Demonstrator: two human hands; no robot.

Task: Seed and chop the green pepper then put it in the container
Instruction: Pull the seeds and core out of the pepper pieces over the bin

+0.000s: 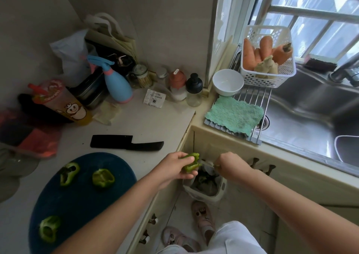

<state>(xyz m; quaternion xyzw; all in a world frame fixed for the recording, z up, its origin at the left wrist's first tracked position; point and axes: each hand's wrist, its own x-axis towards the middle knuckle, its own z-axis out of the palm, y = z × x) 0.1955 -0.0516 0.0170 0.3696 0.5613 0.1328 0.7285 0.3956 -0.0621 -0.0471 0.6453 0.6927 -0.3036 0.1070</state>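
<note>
pepper piece (191, 163): gripped in left hand (174, 167), off the counter edge, above the bin (206, 187)
cutting board (81, 199): dark blue, three more pepper pieces (103, 178) on it
right hand (229, 165): fingers pinched on a pale strip beside the held piece
knife (126, 143): black, flat on counter beyond board
white bowl (227, 82): by the sink
</note>
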